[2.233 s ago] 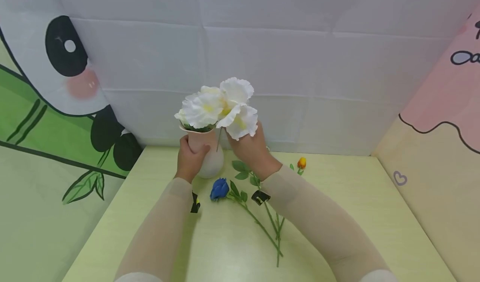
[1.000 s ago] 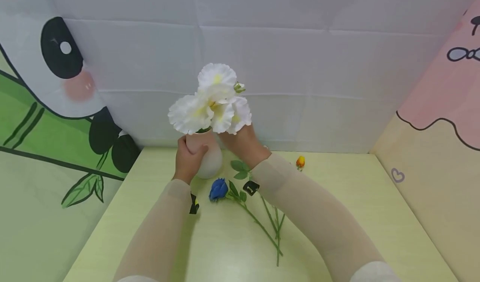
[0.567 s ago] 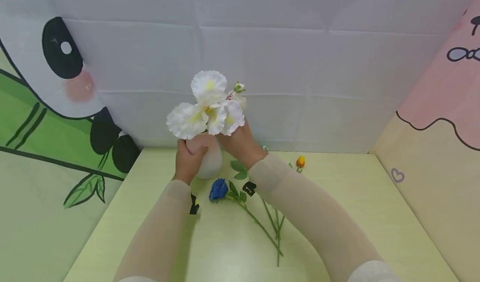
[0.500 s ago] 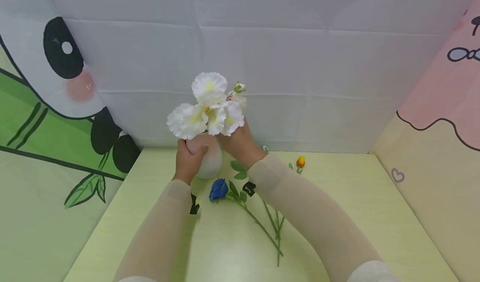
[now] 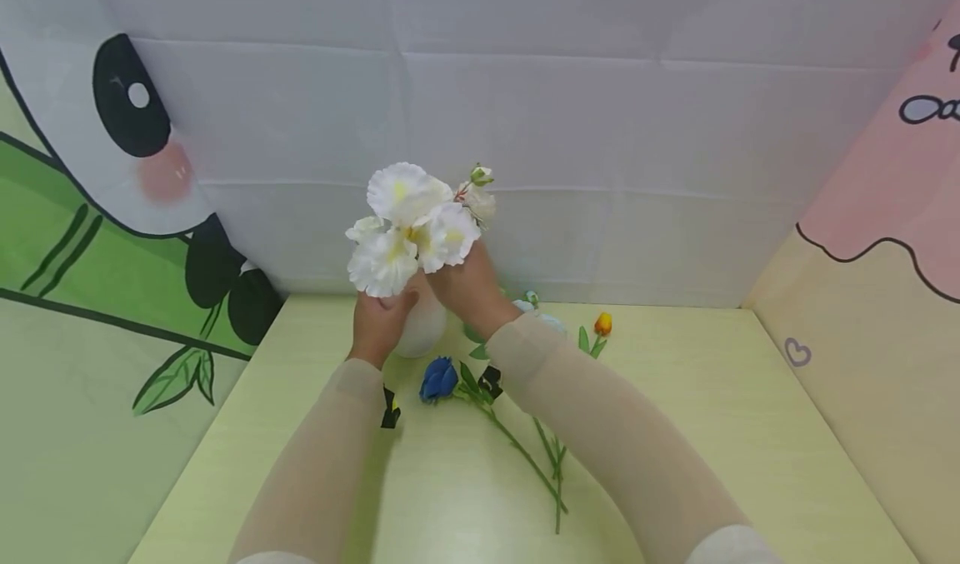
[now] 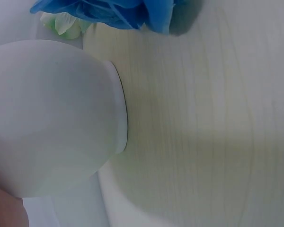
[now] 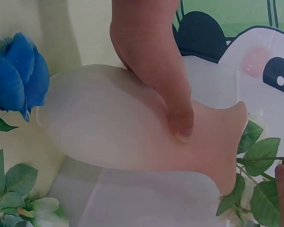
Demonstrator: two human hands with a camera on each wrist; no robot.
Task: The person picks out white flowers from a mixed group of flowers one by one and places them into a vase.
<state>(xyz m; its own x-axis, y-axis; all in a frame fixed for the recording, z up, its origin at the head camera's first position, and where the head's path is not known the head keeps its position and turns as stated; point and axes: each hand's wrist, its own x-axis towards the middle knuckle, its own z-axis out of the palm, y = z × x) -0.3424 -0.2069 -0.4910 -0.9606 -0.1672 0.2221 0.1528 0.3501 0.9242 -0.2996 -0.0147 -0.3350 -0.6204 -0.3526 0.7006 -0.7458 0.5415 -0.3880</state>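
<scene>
My left hand [image 5: 377, 324] grips the neck of a pink-and-white vase [image 5: 423, 332] upright on the table, its thumb across the neck in the right wrist view. At the vase mouth, my right hand [image 5: 471, 287] pinches the thin stem [image 7: 272, 158] of a large white iris-like flower [image 5: 408, 235]. The stem's end reaches in at the rim. White roses [image 5: 478, 202] with a bud [image 5: 482, 176] and green leaves [image 7: 265, 156] stand in the vase behind the iris, which hides most of the rim in the head view.
A blue rose [image 5: 438, 379] lies just in front of the vase. Right of it are crossed green stems [image 5: 558, 472], a pale flower [image 5: 551, 322] partly behind the right sleeve, and an orange-yellow tulip [image 5: 603, 324]. A white cloth wall [image 5: 600, 239] closes off the table's back.
The right hand has brought the iris from the vase's right side to over its mouth, and the bloom has lowered and tipped leftward. The left hand keeps its grip on the neck.
</scene>
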